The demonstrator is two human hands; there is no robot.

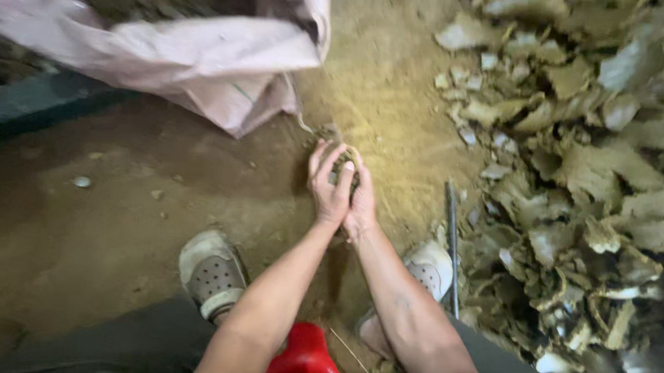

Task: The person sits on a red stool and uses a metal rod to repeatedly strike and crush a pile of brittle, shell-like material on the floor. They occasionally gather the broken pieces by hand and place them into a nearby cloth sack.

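Note:
My left hand (329, 188) and my right hand (362, 204) are pressed together over the dirt floor, cupping a small clump of dark fibrous material (345, 164) between the fingers. The clump shows only at the top between the fingertips; the rest is hidden by my hands. Both forearms reach down from the bottom of the view. A pale woven sack (202, 56) lies open just beyond and to the left of my hands, dark material showing inside its mouth.
A big heap of dry, flat brown and whitish pieces (586, 171) fills the right side. A thin metal rod (452, 240) lies by my right foot. My grey perforated clogs (211, 275) stand on the floor; a red object (305, 354) sits between my legs.

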